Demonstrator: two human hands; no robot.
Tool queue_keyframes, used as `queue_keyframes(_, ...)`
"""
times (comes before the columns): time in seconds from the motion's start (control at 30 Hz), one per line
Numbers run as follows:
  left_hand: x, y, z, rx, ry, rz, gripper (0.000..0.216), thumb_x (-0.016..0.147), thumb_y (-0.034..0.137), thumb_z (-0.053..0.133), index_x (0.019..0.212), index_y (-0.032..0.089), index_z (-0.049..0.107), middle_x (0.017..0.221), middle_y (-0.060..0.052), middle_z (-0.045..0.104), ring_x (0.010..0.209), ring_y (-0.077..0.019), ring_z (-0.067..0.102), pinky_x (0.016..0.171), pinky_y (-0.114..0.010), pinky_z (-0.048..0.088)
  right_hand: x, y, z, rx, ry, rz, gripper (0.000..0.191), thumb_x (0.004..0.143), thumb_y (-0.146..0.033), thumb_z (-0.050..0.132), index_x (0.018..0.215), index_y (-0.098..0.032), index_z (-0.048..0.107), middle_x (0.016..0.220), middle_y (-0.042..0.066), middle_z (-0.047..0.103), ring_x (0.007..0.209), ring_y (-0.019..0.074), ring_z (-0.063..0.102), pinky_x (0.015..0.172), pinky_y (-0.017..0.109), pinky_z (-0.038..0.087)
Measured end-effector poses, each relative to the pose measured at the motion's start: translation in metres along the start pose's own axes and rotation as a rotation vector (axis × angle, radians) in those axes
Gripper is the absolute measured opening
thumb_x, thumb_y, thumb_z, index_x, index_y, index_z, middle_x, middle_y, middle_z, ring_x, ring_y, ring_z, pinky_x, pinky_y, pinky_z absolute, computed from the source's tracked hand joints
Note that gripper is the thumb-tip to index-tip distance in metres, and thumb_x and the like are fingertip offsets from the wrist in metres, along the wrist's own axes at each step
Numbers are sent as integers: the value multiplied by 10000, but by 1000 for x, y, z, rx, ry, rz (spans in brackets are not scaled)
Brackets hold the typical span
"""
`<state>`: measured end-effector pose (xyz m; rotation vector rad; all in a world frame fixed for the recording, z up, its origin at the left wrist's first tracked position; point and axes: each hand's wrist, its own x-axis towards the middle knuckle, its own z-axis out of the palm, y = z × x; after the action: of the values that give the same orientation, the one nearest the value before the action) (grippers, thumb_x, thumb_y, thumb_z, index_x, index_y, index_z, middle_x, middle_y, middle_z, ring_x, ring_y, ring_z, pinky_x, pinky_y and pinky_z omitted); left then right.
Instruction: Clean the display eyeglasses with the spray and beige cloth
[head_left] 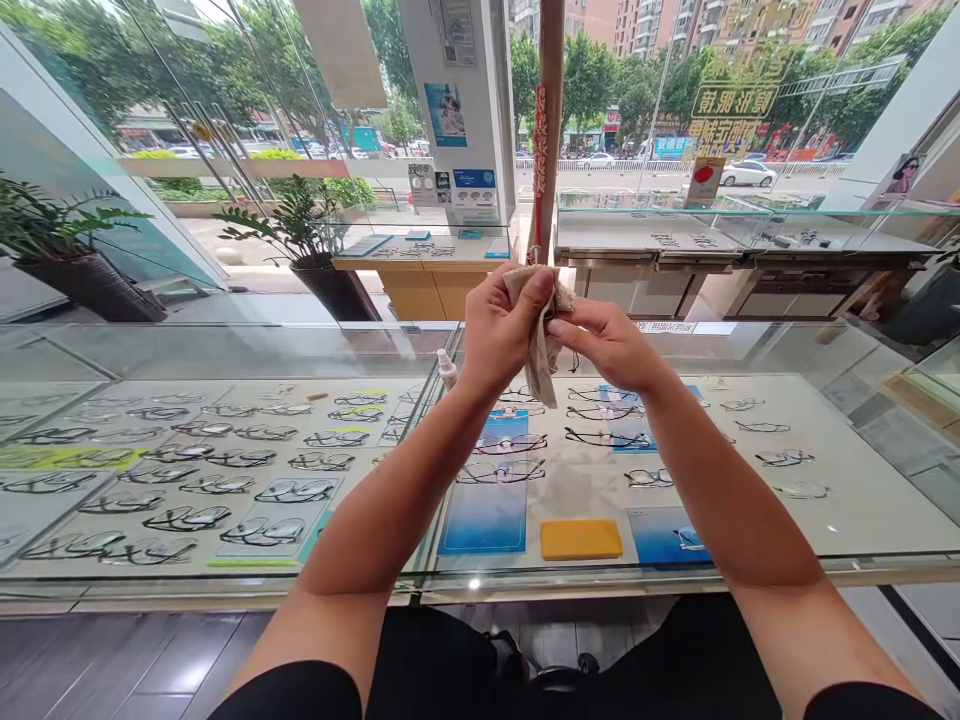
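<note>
Above the glass counter, my left hand is closed on a crumpled light grey-beige cloth, its thumb pressed on top. One end of the cloth hangs down below the fingers. My right hand pinches at the cloth's right side, with thumb and fingers together. A thin dark curved piece shows just under the right fingers; it looks like part of an eyeglass frame, but the folds hide the rest. A small white spray bottle stands to the left, behind my left wrist.
The glass display counter spans the front, with several rows of eyeglasses inside. A yellow case and blue cards lie among them. Beyond are a wooden pole, more display cabinets, potted plants and windows.
</note>
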<state>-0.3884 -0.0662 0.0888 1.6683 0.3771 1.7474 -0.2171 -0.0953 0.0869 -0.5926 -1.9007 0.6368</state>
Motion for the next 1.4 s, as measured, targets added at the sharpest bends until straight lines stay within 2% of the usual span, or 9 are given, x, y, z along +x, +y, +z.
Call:
queue_keyframes(0.17, 9, 3, -9, -47, -120, -95, 505, 949, 694, 830, 814, 214, 753, 747, -3, 686, 707, -141, 644, 671, -287, 526, 1, 6, -6, 150, 41, 101, 319, 960, -574, 818, 934, -271, 915, 1008, 33, 811, 974, 200, 674, 980, 393, 531)
queue_keyframes(0.3, 15, 3, -15, -190, -227, -192, 421, 872, 621, 942, 936, 229, 802, 883, -18, 779, 847, -169, 738, 811, -303, 617, 1, 9, -9, 219, 115, 165, 246, 951, -530, 830, 911, -308, 927, 914, 7, 782, 901, 177, 644, 937, 378, 522)
queue_keyframes(0.5, 12, 2, -17, -287, -205, -291, 405, 813, 428, 1028, 1106, 247, 816, 1053, -37, 822, 951, -181, 778, 898, -305, 656, 2, 8, -2, 273, 185, 87, 291, 929, -590, 846, 903, -311, 924, 935, 11, 742, 919, 180, 640, 928, 374, 531)
queue_keyframes(0.8, 8, 10, -8, -205, -261, -236, 381, 821, 515, 1008, 983, 233, 809, 886, -18, 771, 816, -159, 723, 801, -305, 641, 4, 7, 3, 346, 184, 117, 416, 854, -677, 880, 801, -265, 880, 996, 43, 800, 1045, 235, 696, 1044, 408, 555)
queue_keyframes(0.9, 9, 9, -8, -113, -224, -140, 403, 799, 516, 1022, 988, 232, 808, 889, -17, 775, 794, -153, 700, 762, -299, 614, 2, 6, 2, 347, 164, 130, 379, 867, -644, 877, 805, -270, 887, 965, 36, 789, 1022, 222, 690, 1048, 402, 554)
queue_keyframes(1.07, -1, 5, 0, 45, -68, 52, 429, 859, 610, 953, 887, 223, 769, 820, -3, 736, 747, -140, 645, 717, -293, 566, 0, 1, -2, 287, 57, 87, 329, 919, -590, 848, 849, -272, 897, 958, 21, 801, 983, 200, 685, 1010, 394, 556)
queue_keyframes(1.23, -5, 9, 4, 85, 43, 37, 478, 961, 679, 823, 814, 229, 757, 757, -4, 704, 718, -147, 637, 704, -304, 560, -1, -5, -2, 224, 2, 118, 301, 939, -557, 837, 853, -277, 903, 906, 16, 796, 926, 194, 671, 940, 390, 554)
queue_keyframes(1.3, 1, 10, -1, 53, -23, -29, 526, 953, 725, 803, 795, 225, 759, 743, -14, 710, 730, -163, 668, 693, -308, 571, -1, -4, -3, 219, 26, 150, 274, 927, -543, 844, 862, -286, 913, 939, 20, 815, 955, 202, 684, 973, 400, 557)
queue_keyframes(1.4, 11, 10, -12, -44, -211, -138, 547, 942, 756, 795, 834, 221, 783, 776, -38, 749, 815, -201, 750, 734, -324, 619, -1, -3, -7, 259, 86, 221, 227, 893, -509, 863, 876, -291, 924, 935, 23, 824, 960, 202, 695, 975, 393, 567)
